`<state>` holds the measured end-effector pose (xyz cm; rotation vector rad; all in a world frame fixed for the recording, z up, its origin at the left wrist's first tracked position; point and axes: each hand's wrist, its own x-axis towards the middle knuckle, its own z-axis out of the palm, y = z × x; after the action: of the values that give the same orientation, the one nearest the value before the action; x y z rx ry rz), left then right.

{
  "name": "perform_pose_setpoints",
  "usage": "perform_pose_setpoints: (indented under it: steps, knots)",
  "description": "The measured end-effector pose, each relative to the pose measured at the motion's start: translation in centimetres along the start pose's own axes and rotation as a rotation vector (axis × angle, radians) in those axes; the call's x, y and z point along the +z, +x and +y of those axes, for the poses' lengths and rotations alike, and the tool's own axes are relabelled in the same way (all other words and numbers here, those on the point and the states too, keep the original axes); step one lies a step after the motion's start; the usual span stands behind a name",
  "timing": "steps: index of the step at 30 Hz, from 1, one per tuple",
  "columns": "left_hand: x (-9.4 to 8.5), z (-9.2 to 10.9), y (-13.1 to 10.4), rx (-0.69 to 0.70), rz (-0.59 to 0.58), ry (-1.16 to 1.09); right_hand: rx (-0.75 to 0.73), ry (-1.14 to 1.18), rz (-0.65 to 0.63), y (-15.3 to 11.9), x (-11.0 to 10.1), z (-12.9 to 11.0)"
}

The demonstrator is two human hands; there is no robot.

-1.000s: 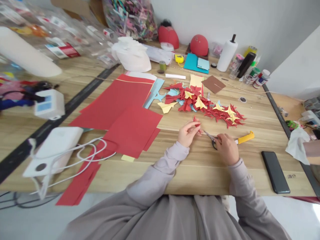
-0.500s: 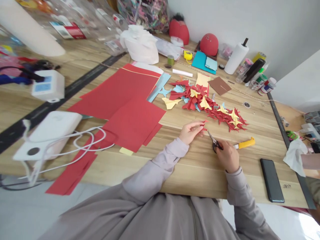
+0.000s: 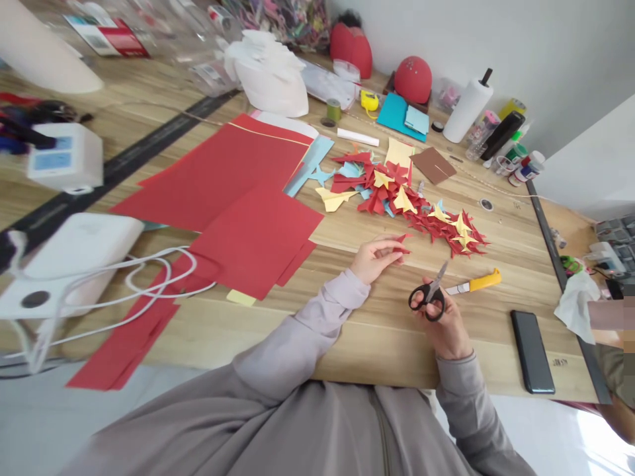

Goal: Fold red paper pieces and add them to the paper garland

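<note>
Between the fingertips of my left hand (image 3: 376, 259) is a small folded piece of red paper (image 3: 403, 244). My right hand (image 3: 444, 324) is closed on black-handled scissors (image 3: 430, 296), palm turned up, their blades together and pointing away from me. A yellow-handled utility knife (image 3: 479, 282) lies on the table just past the scissors. Beyond my hands spreads a pile of folded paper stars (image 3: 426, 215), mostly red, with some yellow and light blue ones. Large red paper sheets (image 3: 258, 238) lie to the left of my left hand.
A black phone (image 3: 532, 352) lies near the front edge at right. At left are a white power strip (image 3: 74, 264) with a looped cable and red paper strips (image 3: 124, 344). Tissues (image 3: 270, 73) and a red pincushion (image 3: 413, 79) stand at the back. Another person's arm (image 3: 608, 314) shows at far right.
My right hand has turned palm up and the scissors have swung away from the red paper, blades now closed. My left hand keeps its pinch. The view has shifted slightly.
</note>
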<state>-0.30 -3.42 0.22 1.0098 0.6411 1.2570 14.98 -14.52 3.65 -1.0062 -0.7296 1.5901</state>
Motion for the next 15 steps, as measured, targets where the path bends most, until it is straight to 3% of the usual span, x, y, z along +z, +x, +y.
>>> perform_pose_setpoints:
  steps: [3,7,15]
  knots:
    - [0.1,0.3,-0.2,-0.006,-0.056,-0.01,-0.116,-0.116,-0.046,-0.4,0.9,0.1]
    - [0.3,0.7,-0.5,-0.025,-0.154,0.01,-0.048,-0.232,-0.13,-1.0,1.5,-0.2]
    - [0.3,0.9,-0.6,0.016,-0.211,0.106,0.047,-0.305,-0.104,-1.0,1.7,-0.7]
